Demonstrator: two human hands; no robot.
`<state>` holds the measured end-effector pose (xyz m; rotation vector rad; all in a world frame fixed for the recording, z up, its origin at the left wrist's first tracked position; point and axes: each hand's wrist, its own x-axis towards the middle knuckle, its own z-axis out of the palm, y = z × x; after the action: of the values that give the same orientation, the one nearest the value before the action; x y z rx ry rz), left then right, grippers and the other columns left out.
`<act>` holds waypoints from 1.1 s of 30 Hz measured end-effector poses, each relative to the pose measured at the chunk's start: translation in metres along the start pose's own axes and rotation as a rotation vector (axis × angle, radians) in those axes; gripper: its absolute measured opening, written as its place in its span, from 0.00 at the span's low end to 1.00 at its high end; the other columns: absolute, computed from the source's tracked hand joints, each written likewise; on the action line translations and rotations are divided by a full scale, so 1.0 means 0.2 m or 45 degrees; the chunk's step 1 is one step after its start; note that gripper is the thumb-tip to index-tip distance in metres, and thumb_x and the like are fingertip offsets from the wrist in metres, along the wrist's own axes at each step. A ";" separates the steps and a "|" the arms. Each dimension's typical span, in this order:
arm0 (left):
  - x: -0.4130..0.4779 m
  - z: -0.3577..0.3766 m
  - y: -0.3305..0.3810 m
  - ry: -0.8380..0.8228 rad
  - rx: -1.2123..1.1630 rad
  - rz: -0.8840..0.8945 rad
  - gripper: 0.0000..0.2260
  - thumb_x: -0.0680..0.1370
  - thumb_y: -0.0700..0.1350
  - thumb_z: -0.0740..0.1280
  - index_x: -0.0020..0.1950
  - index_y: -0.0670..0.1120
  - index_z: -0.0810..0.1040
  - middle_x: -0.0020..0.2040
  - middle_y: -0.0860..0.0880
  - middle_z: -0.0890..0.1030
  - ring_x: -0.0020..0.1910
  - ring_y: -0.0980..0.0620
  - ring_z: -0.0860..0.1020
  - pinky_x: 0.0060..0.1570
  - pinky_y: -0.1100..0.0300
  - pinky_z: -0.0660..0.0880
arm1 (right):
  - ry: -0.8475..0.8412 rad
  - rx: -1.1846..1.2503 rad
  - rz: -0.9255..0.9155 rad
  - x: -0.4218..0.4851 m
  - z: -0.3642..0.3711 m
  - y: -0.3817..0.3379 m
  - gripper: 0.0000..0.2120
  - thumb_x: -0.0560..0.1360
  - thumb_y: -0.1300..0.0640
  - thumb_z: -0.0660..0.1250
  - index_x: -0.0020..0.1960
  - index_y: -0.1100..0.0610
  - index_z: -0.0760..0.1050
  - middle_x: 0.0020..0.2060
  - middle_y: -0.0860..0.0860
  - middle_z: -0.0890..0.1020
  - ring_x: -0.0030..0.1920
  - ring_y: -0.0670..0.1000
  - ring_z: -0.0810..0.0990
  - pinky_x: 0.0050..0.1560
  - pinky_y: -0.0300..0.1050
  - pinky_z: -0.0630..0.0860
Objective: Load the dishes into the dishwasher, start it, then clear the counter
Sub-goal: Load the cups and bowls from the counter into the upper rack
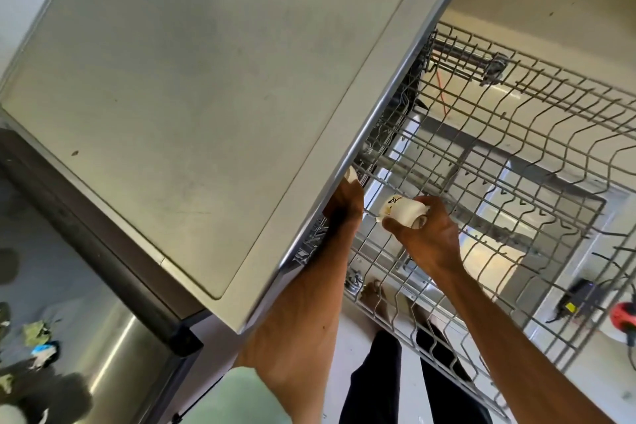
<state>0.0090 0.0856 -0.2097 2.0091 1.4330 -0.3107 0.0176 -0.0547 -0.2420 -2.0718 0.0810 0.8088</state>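
Note:
The dishwasher's grey wire upper rack (488,162) is pulled out to the right, under the pale countertop (206,96). My right hand (426,237) grips a small white mug (402,210) with a dark drawing on it, held on its side just over the rack's near left part. My left hand (344,203) reaches under the counter edge at the rack's left end and holds a second white cup (110,176), mostly hidden by the counter. The open dishwasher door (499,262) shows through the wires below.
A steel sink (113,348) at lower left holds food scraps and a dark pan. Seen through the rack, a black device (581,296) and a red object (623,317) lie on the floor at the right. My dark trousers (375,379) are below the rack.

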 end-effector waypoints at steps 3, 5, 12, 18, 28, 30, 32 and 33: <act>0.00 0.01 -0.01 0.052 0.015 0.038 0.16 0.85 0.45 0.59 0.71 0.40 0.69 0.67 0.44 0.77 0.59 0.50 0.78 0.44 0.68 0.65 | 0.028 -0.194 -0.205 0.02 0.00 0.00 0.32 0.64 0.50 0.82 0.63 0.53 0.71 0.56 0.55 0.79 0.53 0.57 0.79 0.49 0.57 0.82; 0.00 0.01 -0.01 0.076 0.007 0.077 0.16 0.85 0.46 0.59 0.71 0.41 0.69 0.67 0.44 0.77 0.52 0.54 0.78 0.45 0.73 0.66 | 0.029 -0.336 -0.307 0.04 0.01 -0.01 0.33 0.64 0.51 0.82 0.64 0.53 0.72 0.59 0.59 0.77 0.56 0.60 0.78 0.50 0.57 0.81; -0.03 0.07 -0.18 0.291 -0.130 0.321 0.15 0.71 0.32 0.77 0.55 0.34 0.78 0.44 0.40 0.84 0.41 0.47 0.84 0.45 0.71 0.68 | -0.121 -0.785 -0.537 0.20 0.08 -0.11 0.40 0.65 0.53 0.81 0.71 0.55 0.65 0.64 0.58 0.77 0.62 0.62 0.76 0.54 0.56 0.80; -0.03 0.06 -0.27 0.098 -0.105 0.409 0.10 0.81 0.35 0.65 0.62 0.33 0.75 0.49 0.41 0.81 0.37 0.57 0.70 0.40 0.81 0.64 | -0.302 -1.093 -0.845 0.28 0.18 -0.17 0.41 0.67 0.61 0.78 0.76 0.55 0.64 0.70 0.60 0.71 0.69 0.61 0.70 0.65 0.54 0.76; -0.10 -0.01 -0.27 0.125 -0.112 0.434 0.15 0.82 0.40 0.66 0.64 0.32 0.75 0.51 0.42 0.79 0.49 0.48 0.75 0.48 0.79 0.66 | -0.299 -1.207 -0.949 0.37 0.29 -0.08 0.46 0.71 0.61 0.76 0.80 0.61 0.51 0.75 0.62 0.64 0.76 0.61 0.63 0.76 0.54 0.63; -0.11 -0.02 -0.27 0.088 -0.117 0.434 0.15 0.82 0.41 0.65 0.65 0.33 0.75 0.55 0.39 0.81 0.49 0.51 0.74 0.41 0.84 0.62 | -0.315 -1.154 -0.970 0.37 0.28 -0.07 0.46 0.70 0.62 0.77 0.79 0.62 0.52 0.74 0.62 0.66 0.74 0.61 0.66 0.74 0.55 0.67; -0.10 0.00 -0.28 0.041 -0.109 0.394 0.15 0.83 0.41 0.64 0.66 0.32 0.75 0.59 0.35 0.80 0.45 0.53 0.75 0.37 0.82 0.61 | -0.341 -1.057 -0.964 0.38 0.27 -0.04 0.46 0.69 0.63 0.78 0.78 0.61 0.54 0.72 0.62 0.67 0.72 0.61 0.69 0.69 0.55 0.73; -0.09 0.01 -0.29 0.024 -0.093 0.359 0.15 0.83 0.41 0.63 0.65 0.32 0.75 0.60 0.33 0.80 0.44 0.52 0.76 0.35 0.80 0.62 | -0.348 -0.993 -0.947 0.38 0.26 -0.03 0.47 0.68 0.63 0.79 0.78 0.60 0.55 0.72 0.61 0.66 0.70 0.61 0.70 0.65 0.55 0.76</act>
<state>-0.0503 0.0827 -0.2222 2.1242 1.1344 -0.1162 0.0531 0.0065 -0.3026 -2.3724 -1.2533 0.6793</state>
